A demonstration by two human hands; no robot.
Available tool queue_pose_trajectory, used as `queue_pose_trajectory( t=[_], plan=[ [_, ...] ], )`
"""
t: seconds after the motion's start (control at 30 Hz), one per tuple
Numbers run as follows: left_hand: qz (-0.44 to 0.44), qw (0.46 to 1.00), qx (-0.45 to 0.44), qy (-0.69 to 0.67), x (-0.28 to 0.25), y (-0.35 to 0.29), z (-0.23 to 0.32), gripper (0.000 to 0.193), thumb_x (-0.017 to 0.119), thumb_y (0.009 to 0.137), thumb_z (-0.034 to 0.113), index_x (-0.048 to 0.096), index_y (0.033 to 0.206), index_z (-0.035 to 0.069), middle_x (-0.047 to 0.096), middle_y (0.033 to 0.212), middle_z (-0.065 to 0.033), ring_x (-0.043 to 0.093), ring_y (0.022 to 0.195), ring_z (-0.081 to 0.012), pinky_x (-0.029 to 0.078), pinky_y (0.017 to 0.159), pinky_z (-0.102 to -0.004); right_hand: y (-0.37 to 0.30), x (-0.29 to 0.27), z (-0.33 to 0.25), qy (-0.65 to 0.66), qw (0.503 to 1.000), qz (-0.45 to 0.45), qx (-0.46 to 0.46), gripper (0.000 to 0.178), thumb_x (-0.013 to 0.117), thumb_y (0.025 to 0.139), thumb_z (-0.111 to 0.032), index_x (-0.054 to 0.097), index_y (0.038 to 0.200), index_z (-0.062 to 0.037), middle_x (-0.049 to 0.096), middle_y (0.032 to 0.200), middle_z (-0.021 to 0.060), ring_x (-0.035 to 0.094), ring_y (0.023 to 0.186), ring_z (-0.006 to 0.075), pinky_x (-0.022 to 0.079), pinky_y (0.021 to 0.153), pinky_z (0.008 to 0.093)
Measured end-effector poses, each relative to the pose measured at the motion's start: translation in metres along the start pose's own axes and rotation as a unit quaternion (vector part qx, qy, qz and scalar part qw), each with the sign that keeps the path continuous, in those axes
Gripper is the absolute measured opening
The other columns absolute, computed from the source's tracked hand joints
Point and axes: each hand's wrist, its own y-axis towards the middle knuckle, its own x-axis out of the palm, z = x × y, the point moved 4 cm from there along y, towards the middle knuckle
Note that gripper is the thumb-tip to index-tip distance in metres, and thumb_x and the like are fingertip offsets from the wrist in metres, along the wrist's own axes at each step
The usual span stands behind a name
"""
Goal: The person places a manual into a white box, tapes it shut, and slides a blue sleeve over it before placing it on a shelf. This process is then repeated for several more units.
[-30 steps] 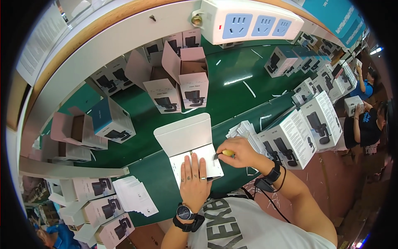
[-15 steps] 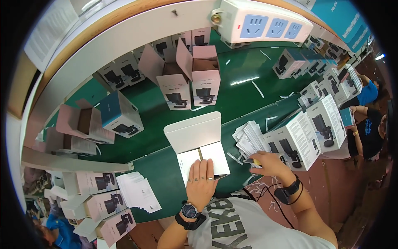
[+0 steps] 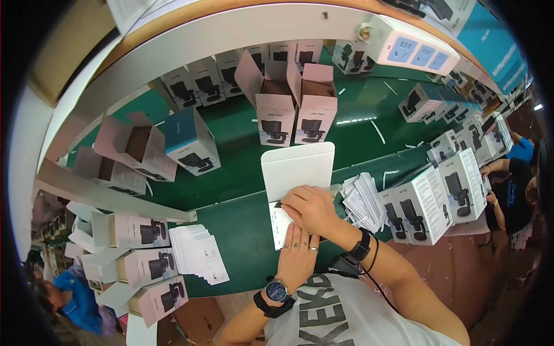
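In the head view, a white box (image 3: 298, 168) is lying, lid open, on the green table (image 3: 242, 219). The left hand (image 3: 296, 258) is resting open on it, fingers straight; the right hand (image 3: 312, 209) is curling over it, its grip impossible to tell. Papers (image 3: 199, 254) are lying either side, cartons (image 3: 316, 118) standing behind, reddish floor (image 3: 450, 259) showing at right

Bright, even indoor light. Below the white power strip (image 3: 414, 46), a streak of glare crosses the glossy green tabletop (image 3: 369, 97); right of the strip, a small white light (image 3: 538, 107) shines. To its left, fisheye distortion bows the white beam (image 3: 242, 27).
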Motion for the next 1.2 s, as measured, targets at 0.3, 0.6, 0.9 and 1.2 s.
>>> queue_pose_trajectory(
  t=[0.3,0.6,0.9,1.2],
  plan=[
    [-0.01,1.0,-0.013,-0.025,-0.003,-0.002,-0.004,0.063,0.077,0.084,0.024,0.057,0.136,-0.004,0.054,0.14,-0.0295,0.049,0.135,-0.0488,0.034,0.119,-0.0577,0.015,0.003,-0.019,0.027,0.999,-0.036,0.01,0.021,0.084,0.073,-0.018,0.072,0.089,-0.0118,0.068,0.093,0.001,0.069,0.083,0.0246,0.054,0.07,0.0372],
    [-0.034,0.998,-0.013,-0.046,-0.002,-0.004,-0.005,0.06,0.075,0.086,0.023,0.058,0.136,-0.003,0.054,0.141,-0.0289,0.05,0.135,-0.047,0.035,0.118,-0.0572,0.015,0.022,-0.02,0.002,0.996,-0.091,0.014,0.028,0.082,0.069,-0.013,0.072,0.094,-0.011,0.067,0.093,0.0055,0.068,0.084,0.0272,0.056,0.072,0.0402],
    [0.009,0.999,0.018,0.044,-0.027,0.005,-0.016,0.069,0.073,0.087,0.02,0.052,0.15,0.001,0.044,0.157,-0.028,0.044,0.144,-0.0457,0.038,0.118,-0.0498,-0.04,-0.122,0.074,-0.134,0.956,-0.074,0.25,0.051,0.074,0.086,-0.01,0.064,0.136,-0.0133,0.071,0.095,0.0101,0.068,0.077,0.0284,0.054,0.07,0.0353],
    [-0.009,0.991,0.031,-0.127,-0.057,0.0,-0.049,0.068,0.076,0.088,0.028,0.054,0.149,0.007,0.048,0.155,-0.0233,0.048,0.141,-0.0408,0.041,0.115,-0.0488,-0.017,-0.074,0.03,0.591,0.701,-0.038,0.398,0.051,0.071,0.101,-0.022,0.056,0.147,-0.0069,0.069,0.097,0.0061,0.051,0.067,0.0057,0.041,0.062,0.02]
  ],
)
